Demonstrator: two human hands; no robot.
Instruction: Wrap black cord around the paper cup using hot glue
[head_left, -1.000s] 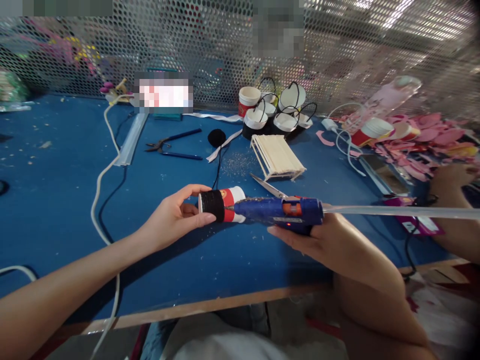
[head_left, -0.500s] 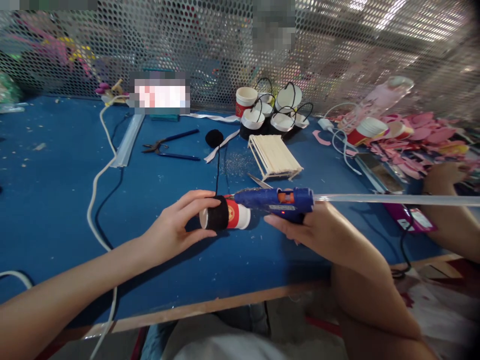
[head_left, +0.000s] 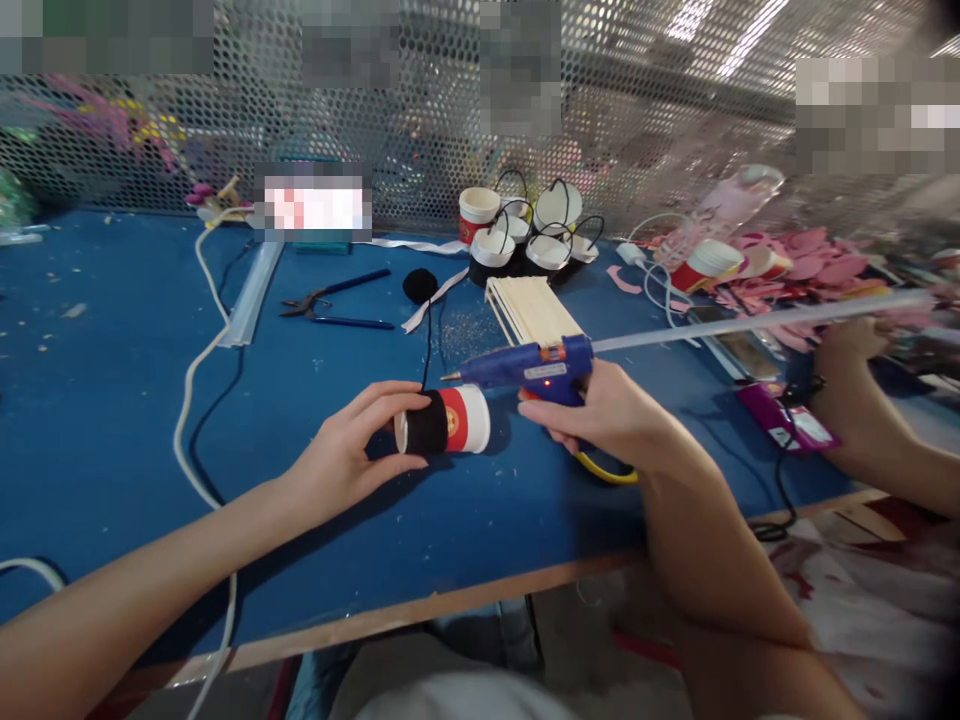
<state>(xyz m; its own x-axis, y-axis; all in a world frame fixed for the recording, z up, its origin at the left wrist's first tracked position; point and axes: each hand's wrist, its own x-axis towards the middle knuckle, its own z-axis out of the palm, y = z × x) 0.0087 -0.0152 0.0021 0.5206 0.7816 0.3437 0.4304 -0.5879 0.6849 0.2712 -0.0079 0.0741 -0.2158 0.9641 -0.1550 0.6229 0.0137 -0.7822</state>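
Note:
My left hand (head_left: 364, 435) grips a red and white paper cup (head_left: 471, 420) that lies on its side, its lower part wrapped in black yarn. From the wrap a strand runs up to a black yarn ball (head_left: 419, 287). In my right hand (head_left: 592, 410) is a blue glue gun (head_left: 525, 368), its nozzle pointing left just above the cup and apart from it. A long clear glue stick (head_left: 720, 328) sticks out of the gun's back. Partly hidden below my right hand is a yellow handle (head_left: 609, 472).
Blue-handled pliers (head_left: 337, 300) and clear glue sticks (head_left: 253, 295) lie to the left, near a white cable (head_left: 191, 385). Behind are a stick-built rack (head_left: 532, 308) and several black-wrapped cups (head_left: 491, 255). Another person's arm (head_left: 862, 400) rests at right by pink petals (head_left: 814, 260).
The glue gun has lifted off the cup and tilted, its glue stick now slanting upward. My left hand still holds the cup in nearly the same place.

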